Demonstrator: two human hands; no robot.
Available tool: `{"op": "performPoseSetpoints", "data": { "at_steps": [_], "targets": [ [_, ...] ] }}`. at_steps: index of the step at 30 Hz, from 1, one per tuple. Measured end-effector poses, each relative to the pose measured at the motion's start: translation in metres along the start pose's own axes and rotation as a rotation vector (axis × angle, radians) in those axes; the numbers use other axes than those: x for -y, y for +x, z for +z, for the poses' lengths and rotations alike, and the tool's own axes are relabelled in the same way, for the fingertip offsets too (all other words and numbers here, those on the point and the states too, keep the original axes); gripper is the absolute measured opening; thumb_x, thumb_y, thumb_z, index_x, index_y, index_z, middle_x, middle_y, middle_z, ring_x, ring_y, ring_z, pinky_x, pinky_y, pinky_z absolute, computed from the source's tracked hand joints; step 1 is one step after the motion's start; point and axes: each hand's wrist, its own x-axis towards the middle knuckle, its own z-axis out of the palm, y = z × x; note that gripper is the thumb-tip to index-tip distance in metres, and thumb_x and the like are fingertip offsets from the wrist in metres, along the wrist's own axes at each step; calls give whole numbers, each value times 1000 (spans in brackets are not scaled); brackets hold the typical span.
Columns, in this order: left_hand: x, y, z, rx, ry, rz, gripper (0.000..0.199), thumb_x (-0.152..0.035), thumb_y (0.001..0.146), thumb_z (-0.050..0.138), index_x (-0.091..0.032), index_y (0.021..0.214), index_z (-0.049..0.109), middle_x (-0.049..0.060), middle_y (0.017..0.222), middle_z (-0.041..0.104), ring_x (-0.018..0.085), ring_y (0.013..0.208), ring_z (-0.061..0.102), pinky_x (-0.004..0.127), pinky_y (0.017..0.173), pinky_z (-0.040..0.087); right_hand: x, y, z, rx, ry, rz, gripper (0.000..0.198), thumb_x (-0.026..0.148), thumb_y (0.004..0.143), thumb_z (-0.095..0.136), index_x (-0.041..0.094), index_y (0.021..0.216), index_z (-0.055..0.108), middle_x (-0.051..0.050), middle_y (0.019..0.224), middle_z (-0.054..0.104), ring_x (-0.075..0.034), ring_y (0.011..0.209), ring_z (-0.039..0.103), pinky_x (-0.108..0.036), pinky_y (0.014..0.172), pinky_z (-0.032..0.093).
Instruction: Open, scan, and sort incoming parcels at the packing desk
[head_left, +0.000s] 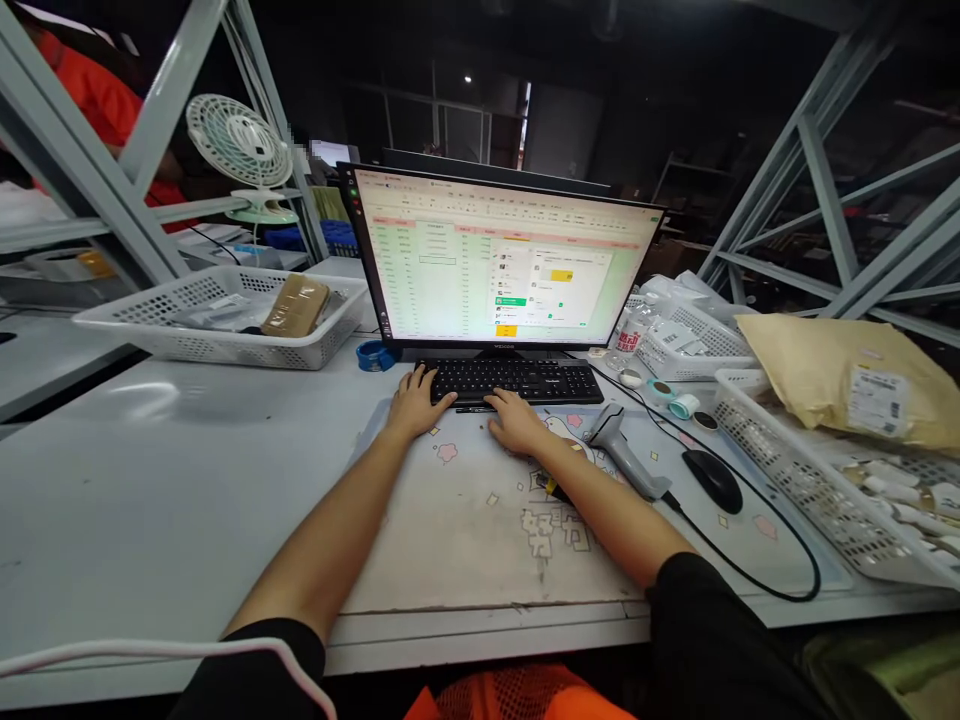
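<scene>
My left hand point(417, 401) rests with fingers apart on the left end of the black keyboard point(517, 380). At the keyboard's front edge, near its middle, lies my right hand point(516, 422), fingers stretched toward the lower keys. Neither hand holds anything. Behind the keys stands a lit monitor point(450, 290) showing a spreadsheet with a smaller chat window over it. Both forearms cross a printed desk mat point(450, 540). A grey barcode scanner point(628, 455) lies right of my right hand, and a black mouse point(712, 480) sits farther right.
Left of the monitor, a white basket point(315, 350) holds a brown packet. A blue tape roll point(375, 356) lies near the keyboard. At right, a large yellow parcel point(802, 370) rests on another white basket point(810, 480). The scanner's cable loops over the mat. A fan point(240, 140) stands behind.
</scene>
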Motion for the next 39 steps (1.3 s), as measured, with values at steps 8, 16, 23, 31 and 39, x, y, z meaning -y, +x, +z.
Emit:
{"op": "performPoseSetpoints", "data": {
  "at_steps": [8,16,23,31,39],
  "targets": [
    [2,3,5,-23,-1,17,81,-64,100,54,-14,163,49,17,176,35,44,158,34,58,129,36,12,10,16,58,-93,45,71,43,108,53,11,169,38,-16,180,25,-34,167,21,-57,136,12],
    [4,2,7,-42,-6,23,80,-62,100,56,-13,162,49,18,175,35,46,157,35,58,128,37,19,12,17,33,-83,-6,73,48,108,53,14,170,37,-15,180,24,-31,168,19,-56,136,14],
    [4,2,7,-72,-52,16,78,-60,98,61,-14,160,50,18,173,38,45,155,37,57,128,37,21,12,15,-23,-75,-27,74,41,108,52,15,173,30,-13,182,17,-30,170,14,-53,137,14],
    [29,2,-12,-178,-304,-96,58,-51,94,73,-19,138,55,17,147,60,36,143,51,48,121,44,-7,15,22,-65,-40,16,74,43,105,53,12,170,35,-19,179,27,-36,166,24,-58,134,20],
    [38,14,-8,-165,-398,-181,45,-24,90,67,-20,134,56,14,147,61,34,139,53,45,122,42,-17,47,21,-143,10,67,71,46,106,48,10,166,42,-21,173,37,-38,161,33,-58,131,25]
  ]
}}
